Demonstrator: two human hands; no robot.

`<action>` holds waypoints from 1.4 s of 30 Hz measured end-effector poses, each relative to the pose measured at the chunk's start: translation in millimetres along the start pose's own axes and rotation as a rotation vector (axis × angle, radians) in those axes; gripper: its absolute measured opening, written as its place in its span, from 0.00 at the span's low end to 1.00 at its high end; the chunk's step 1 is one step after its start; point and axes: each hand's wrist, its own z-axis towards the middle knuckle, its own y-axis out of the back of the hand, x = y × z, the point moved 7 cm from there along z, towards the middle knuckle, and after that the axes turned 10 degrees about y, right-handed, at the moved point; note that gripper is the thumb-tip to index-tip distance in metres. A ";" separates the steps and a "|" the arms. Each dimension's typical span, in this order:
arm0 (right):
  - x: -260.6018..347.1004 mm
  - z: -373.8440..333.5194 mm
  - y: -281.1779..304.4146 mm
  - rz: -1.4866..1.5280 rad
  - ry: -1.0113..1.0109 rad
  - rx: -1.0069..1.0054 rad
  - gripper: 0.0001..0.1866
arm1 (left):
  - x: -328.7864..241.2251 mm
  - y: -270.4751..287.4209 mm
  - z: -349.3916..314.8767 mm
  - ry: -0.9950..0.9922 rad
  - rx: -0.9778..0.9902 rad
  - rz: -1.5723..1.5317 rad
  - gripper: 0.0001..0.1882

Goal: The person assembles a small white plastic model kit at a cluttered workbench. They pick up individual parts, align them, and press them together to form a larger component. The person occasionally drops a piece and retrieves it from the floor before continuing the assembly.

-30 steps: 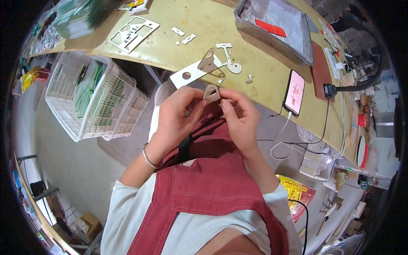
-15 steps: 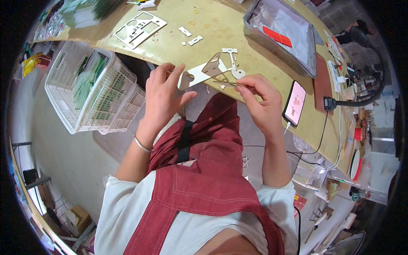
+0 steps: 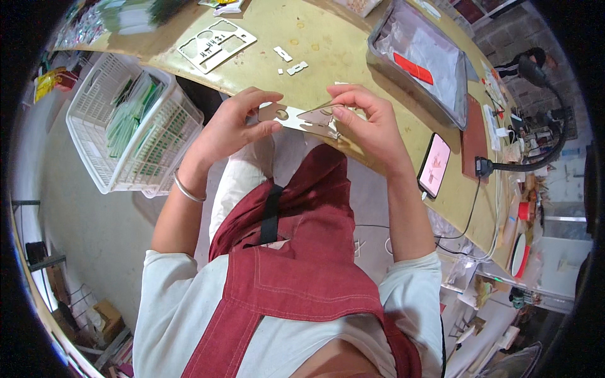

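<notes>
A flat white panel [image 3: 293, 119] with a round hole near its left end lies between my hands at the table's front edge. A thin piece [image 3: 317, 116] stands up at an angle from its right half. My left hand [image 3: 236, 123] curves round the panel's left end, thumb below and fingers above. With thumb and forefinger together, my right hand [image 3: 372, 120] pinches at the top of the standing piece. Whether the slim metal tool seen earlier is still in that hand, I cannot tell. The hand mostly covers a white cut-out part behind it.
Small white pieces [image 3: 296, 67] and a cut-out white sheet [image 3: 216, 46] lie farther back on the table [image 3: 265, 69]. A grey tray [image 3: 419, 88] holds clear bags and a red strip. A phone [image 3: 435, 165] lies at right. White baskets [image 3: 120, 183] stand left, below table height.
My right hand has moved up and left onto the standing piece. My left hand has closed in round the panel's left end. The panel lies more level across my view.
</notes>
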 end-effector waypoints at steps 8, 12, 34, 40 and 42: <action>-22.1 -6.8 -11.0 0.264 -0.117 -0.223 0.09 | 24.5 -9.7 22.1 0.137 -0.130 -0.737 0.34; -25.7 -10.2 -12.3 0.275 -0.092 -0.348 0.09 | 23.8 -38.8 23.5 0.197 -0.035 -0.971 0.33; 15.7 -25.1 -8.7 -0.350 0.117 -0.443 0.07 | 18.0 -68.6 31.2 0.141 0.118 -0.961 0.34; 25.4 -23.3 -13.1 -0.437 0.134 -0.447 0.06 | 16.8 -68.0 30.3 0.125 0.116 -0.948 0.36; 25.4 -23.0 -14.5 -0.433 0.137 -0.450 0.06 | 17.3 -67.9 29.8 0.113 0.117 -0.947 0.37</action>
